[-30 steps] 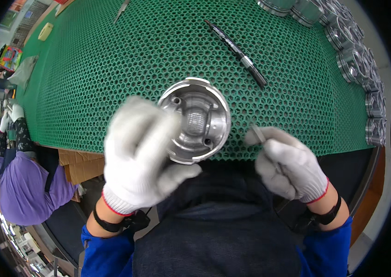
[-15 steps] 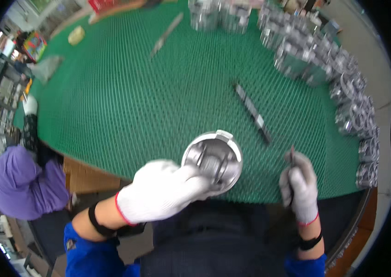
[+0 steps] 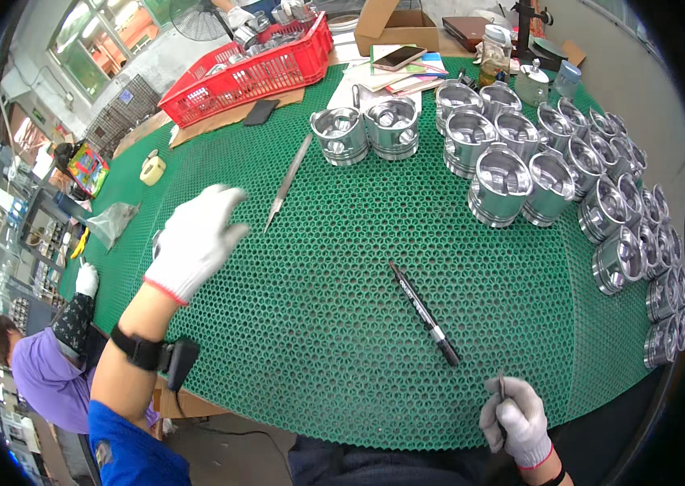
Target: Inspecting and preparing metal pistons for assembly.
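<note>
My left hand (image 3: 198,241), in a white knit glove, is over the left part of the green mat (image 3: 334,324), thumb and fingers apart. No object shows between those fingers. Beside its wrist a sliver of a grey metal thing (image 3: 155,243) peeks out, mostly hidden by the glove. Down at the mat's near right edge, my right hand (image 3: 518,421), also gloved, pinches a thin dark tool (image 3: 502,387); its kind is not clear. A black marker pen (image 3: 425,316) lies between the hands. Two metal pistons (image 3: 341,136) stand farther back.
More pistons (image 3: 501,186) stand in rows along the right side. A long thin metal file (image 3: 287,185) lies left of centre. At the back are a red crate (image 3: 249,77) of metal parts, a phone (image 3: 399,57) on papers and jars (image 3: 495,53). A co-worker (image 3: 51,373) sits at left.
My left hand, earlier round a piston near my body, has moved away to the far left and its fingers have spread. My right hand still pinches the dark tool. The view has tilted up.
</note>
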Demonstrator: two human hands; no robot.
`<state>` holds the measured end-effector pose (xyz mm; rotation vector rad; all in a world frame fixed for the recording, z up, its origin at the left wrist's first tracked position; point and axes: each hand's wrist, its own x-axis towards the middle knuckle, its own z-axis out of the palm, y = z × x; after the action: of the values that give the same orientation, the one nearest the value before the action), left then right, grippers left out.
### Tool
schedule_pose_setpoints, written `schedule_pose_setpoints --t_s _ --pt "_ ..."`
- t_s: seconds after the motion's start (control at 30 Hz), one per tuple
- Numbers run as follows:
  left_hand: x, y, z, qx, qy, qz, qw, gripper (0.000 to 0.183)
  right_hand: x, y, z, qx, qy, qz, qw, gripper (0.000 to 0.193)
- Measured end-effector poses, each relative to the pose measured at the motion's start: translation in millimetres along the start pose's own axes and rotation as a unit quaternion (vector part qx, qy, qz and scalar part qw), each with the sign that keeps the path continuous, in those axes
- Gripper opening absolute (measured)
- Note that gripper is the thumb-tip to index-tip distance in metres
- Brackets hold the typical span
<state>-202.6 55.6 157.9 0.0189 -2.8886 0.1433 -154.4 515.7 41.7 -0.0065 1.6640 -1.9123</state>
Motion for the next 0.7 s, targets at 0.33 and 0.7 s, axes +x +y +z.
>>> schedule_pose_setpoints --t_s 0.33,0.7 --pt "165.0 29.1 101.5 0.0 0.021 0.099 0.995 0.061 -0.4 0.0 -11.8 0.09 -0.06 0.038 0.993 0.054" --pt "-14.0 68.3 20.2 -0.53 -0.092 -0.083 0.839 0.045 0.2 0.8 -10.4 0.055 -0.026 0.021 0.998 0.071"
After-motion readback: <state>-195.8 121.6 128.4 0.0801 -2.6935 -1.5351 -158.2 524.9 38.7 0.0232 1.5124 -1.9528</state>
